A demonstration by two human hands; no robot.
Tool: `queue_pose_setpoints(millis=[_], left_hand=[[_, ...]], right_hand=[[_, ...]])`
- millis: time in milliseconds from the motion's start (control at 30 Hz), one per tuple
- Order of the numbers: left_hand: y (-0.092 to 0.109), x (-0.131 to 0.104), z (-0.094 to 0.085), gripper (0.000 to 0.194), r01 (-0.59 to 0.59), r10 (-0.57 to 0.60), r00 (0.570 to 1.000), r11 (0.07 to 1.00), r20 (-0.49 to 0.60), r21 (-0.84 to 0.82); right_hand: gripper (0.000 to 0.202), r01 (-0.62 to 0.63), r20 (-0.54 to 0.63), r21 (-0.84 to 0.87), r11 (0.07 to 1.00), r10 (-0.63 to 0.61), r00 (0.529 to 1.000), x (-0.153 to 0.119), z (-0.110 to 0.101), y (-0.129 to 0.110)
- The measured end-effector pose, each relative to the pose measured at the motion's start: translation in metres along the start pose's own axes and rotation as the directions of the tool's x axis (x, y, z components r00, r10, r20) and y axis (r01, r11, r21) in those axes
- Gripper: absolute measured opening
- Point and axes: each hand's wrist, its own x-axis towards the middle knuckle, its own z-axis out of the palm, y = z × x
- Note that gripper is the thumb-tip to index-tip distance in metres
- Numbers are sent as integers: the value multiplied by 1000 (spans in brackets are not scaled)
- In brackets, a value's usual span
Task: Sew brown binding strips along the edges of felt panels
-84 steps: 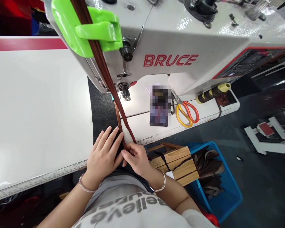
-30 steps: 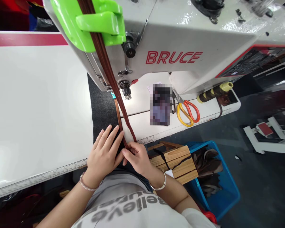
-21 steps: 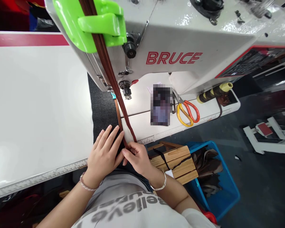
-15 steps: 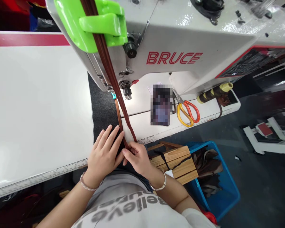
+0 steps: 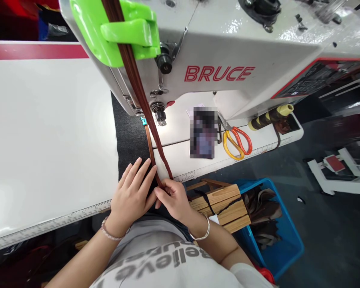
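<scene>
My left hand [image 5: 132, 192] lies flat, fingers outstretched, on a black fabric [image 5: 127, 136] at the front of the sewing machine [image 5: 222, 52]. Its fingertips reach the edge where a brown binding strip [image 5: 150, 146] runs up to the small blue presser foot [image 5: 143, 121]. Pinched between thumb and fingers, the brown strip's near end is in my right hand [image 5: 172, 198], close beside my left thumb. The rest of the brown strip [image 5: 138, 84] hangs down from a green clip-like holder [image 5: 126, 32] on the machine head and loops toward my right hand.
Scissors [image 5: 237, 142] with orange and yellow handles lie right of the needle area, beside a blurred-out flat object [image 5: 203, 134]. A thread cone [image 5: 271, 117] rests farther right. Below the table edge stand a wooden slatted stool [image 5: 225, 204] and a blue bin [image 5: 288, 240] holding dark scraps.
</scene>
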Motion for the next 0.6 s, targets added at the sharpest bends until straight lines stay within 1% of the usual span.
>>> queue_pose_setpoints(millis=[300,600], left_hand=[[1,1,1,57,-5,5,1000,1000,-8,-5],[0,0,0,60,0,0,1000,1000,-20,-9]], right_hand=[[28,17,-9,-19,1000,-17,1000,0,0,-1],[29,17,-11,-37,999,-17,1000,1,1,-3]])
